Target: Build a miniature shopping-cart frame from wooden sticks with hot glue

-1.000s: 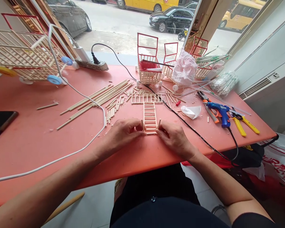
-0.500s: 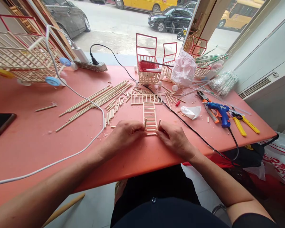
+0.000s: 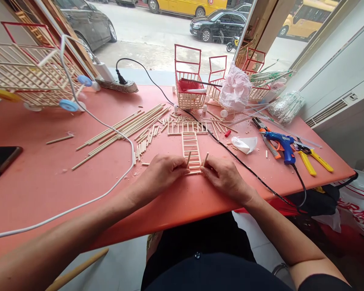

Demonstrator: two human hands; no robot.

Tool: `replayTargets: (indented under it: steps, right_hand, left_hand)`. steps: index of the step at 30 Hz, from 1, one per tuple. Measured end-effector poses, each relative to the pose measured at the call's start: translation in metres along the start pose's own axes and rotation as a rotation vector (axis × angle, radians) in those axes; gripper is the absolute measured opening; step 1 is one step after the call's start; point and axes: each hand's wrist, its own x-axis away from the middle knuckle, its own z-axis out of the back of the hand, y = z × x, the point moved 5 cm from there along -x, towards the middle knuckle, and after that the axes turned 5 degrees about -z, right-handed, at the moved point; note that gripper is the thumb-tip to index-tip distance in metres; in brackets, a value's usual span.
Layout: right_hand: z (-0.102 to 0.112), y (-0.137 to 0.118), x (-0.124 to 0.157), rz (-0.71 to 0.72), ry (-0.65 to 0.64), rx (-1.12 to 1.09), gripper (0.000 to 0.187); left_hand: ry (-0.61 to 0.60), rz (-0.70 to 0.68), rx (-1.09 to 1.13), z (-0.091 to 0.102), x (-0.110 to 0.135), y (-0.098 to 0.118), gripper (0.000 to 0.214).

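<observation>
A ladder-like frame of thin wooden sticks (image 3: 190,142) lies flat near the table's front edge. At its near end my left hand (image 3: 166,169) is closed in a pinch on a short wooden stick (image 3: 189,157) that stands almost upright. Opposite it, my right hand (image 3: 223,173) pinches another short wooden stick (image 3: 206,157), which leans slightly right. The lower ends of both sticks are hidden by my fingers, so I cannot tell how they meet the frame. A wider stick frame (image 3: 185,128) lies beyond the far end of the ladder-like one.
Long wooden sticks (image 3: 124,131) and cut short pieces (image 3: 142,146) lie to the left. A blue glue gun (image 3: 280,141) and yellow-handled pliers (image 3: 317,159) rest at right. Small model carts (image 3: 189,87) stand behind. A black cord (image 3: 245,165) and a white cable (image 3: 132,151) cross the table.
Both upright sticks now lean a little more to the right. The near end of the ladder-like frame has shifted slightly right with my hands; both hands keep their pinch.
</observation>
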Motion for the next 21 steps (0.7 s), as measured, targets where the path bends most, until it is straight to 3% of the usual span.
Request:
replayTargets:
  steps: [8, 21]
  right_hand:
    - [-0.0016, 0.0003, 0.0009, -0.01, -0.021, -0.016, 0.022]
    - [-0.004, 0.0041, 0.0026, -0.032, 0.006, -0.04, 0.02]
  left_hand:
    - [0.029, -0.048, 0.036, -0.0008, 0.0034, -0.0023, 0.019]
    - [0.037, 0.03, 0.071, -0.0017, 0.0075, -0.0043, 0.018]
